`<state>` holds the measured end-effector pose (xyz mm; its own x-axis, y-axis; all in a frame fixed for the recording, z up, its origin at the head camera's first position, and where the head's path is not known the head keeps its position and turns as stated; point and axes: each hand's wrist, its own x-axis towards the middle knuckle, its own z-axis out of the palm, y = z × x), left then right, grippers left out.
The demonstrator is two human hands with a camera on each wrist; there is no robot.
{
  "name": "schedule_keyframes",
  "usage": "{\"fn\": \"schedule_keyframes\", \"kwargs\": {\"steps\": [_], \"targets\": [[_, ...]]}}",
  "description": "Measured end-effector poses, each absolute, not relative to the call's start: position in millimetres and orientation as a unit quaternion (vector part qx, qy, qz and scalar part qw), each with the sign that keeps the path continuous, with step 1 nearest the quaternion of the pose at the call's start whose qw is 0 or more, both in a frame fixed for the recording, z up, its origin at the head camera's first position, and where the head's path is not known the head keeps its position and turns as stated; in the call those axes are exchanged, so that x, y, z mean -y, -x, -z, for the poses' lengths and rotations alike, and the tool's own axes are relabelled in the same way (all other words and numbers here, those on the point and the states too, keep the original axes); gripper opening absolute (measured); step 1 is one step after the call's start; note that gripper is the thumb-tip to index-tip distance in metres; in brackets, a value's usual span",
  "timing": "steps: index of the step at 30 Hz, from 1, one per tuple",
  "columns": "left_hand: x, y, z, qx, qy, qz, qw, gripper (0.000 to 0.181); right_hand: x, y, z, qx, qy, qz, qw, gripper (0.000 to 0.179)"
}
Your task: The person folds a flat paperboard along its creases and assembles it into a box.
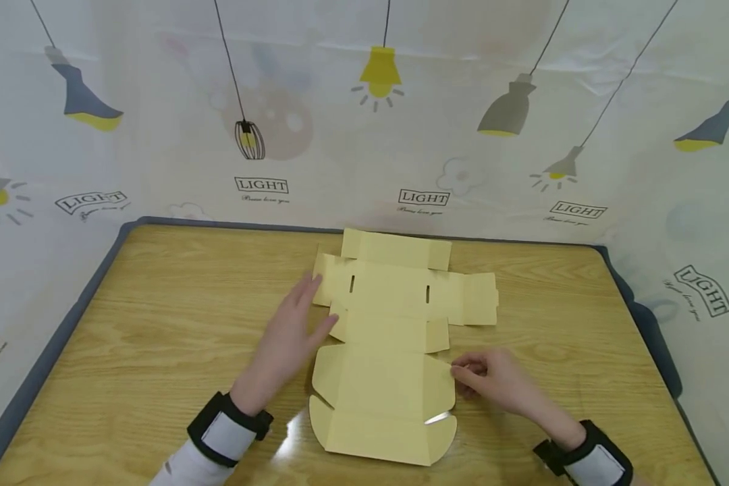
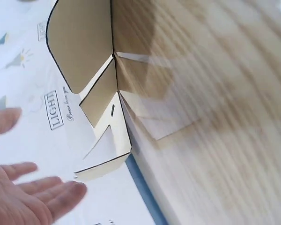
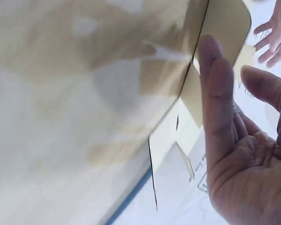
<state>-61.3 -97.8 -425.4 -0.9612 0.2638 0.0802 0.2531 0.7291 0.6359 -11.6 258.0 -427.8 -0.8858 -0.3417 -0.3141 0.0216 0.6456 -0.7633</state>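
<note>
A pale yellow die-cut cardboard box blank (image 1: 376, 385) lies on the wooden table, with creases, side flaps and two narrow slots. Several flaps stand partly raised, as the side flap (image 2: 82, 42) in the left wrist view shows. My left hand (image 1: 282, 344) is spread over the blank's left side, fingertips near the upper left flaps; contact is unclear. At the lower right flap (image 1: 439, 386), my right hand (image 1: 498, 381) has its fingertips beside the outer edge. The right wrist view shows that hand (image 3: 243, 136) with extended fingers and the thumb apart from them.
The wooden table (image 1: 188, 304) has a dark blue-grey border (image 1: 55, 351) along its edges. A white cloth (image 1: 328, 155) printed with lamps and "LIGHT" labels hangs behind and at both sides. The blank's far end is close to the table's back edge.
</note>
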Motion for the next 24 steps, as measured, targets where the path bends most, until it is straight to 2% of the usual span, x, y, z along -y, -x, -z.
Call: {"fn": "schedule_keyframes", "kwargs": {"steps": [5, 9, 14, 18, 24], "targets": [[91.8, 47.2, 424.6, -0.925, -0.292, -0.233, -0.065, 0.082, -270.8, 44.1, 406.5, -0.940, 0.091, 0.304, 0.127, 0.030], [82.8, 37.3, 430.7, -0.906, -0.382, -0.168, -0.067, 0.081, -273.0, 71.1, 390.9, -0.968, 0.086, 0.224, 0.072, 0.036], [71.6, 26.4, 439.6, -0.902, -0.422, -0.087, -0.020, 0.079, -265.4, 99.1, 380.9, -0.979, 0.104, 0.163, 0.064, 0.053], [67.3, 18.4, 448.3, -0.894, -0.446, -0.029, 0.008, 0.079, -257.7, 121.7, 381.0, -0.977, 0.137, 0.142, 0.082, 0.065], [69.7, 9.8, 454.9, -0.883, -0.467, -0.004, 0.053, 0.077, -238.6, 156.8, 387.0, -0.975, 0.152, 0.130, 0.098, 0.072]]}}
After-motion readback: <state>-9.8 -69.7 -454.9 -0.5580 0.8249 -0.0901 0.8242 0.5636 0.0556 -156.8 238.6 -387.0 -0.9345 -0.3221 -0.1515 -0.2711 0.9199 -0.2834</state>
